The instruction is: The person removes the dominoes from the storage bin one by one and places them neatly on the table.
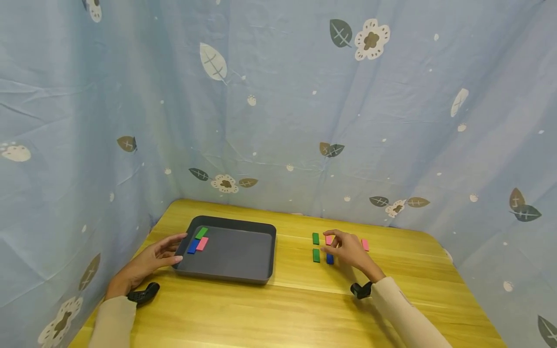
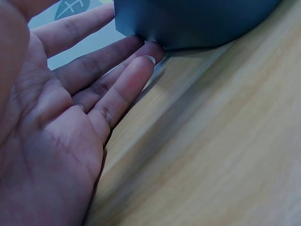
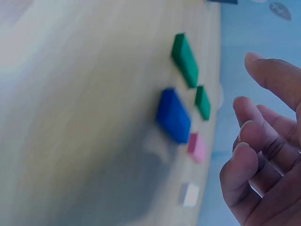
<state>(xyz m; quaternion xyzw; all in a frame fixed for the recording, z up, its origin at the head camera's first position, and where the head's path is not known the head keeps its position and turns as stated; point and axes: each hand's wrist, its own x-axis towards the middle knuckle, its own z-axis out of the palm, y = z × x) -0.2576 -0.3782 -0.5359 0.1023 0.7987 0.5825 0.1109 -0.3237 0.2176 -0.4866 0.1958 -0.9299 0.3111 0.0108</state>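
Note:
My left hand [image 1: 150, 261] is at the left side of a dark grey tray [image 1: 230, 276], fingers loosely extended. In the left wrist view its fingertips touch the tray's outer wall [image 2: 188, 23]. Inside the tray's left part lie a green block [image 1: 201, 233], a blue block [image 1: 193, 246] and a pink block [image 1: 202, 243]. My right hand [image 1: 348, 249] hovers over more blocks, its fingers bent and apart with nothing between them. Around it lie two green blocks [image 1: 315, 255], a blue block [image 3: 173, 117] and a pink block [image 3: 196, 148]; the hand partly covers some of these in the head view.
Another pink block [image 1: 365, 245] lies right of the right hand. Everything stands on a yellow wood-grain table [image 1: 243, 314]. A light blue patterned curtain [image 1: 278, 121] hangs behind the table and along both sides.

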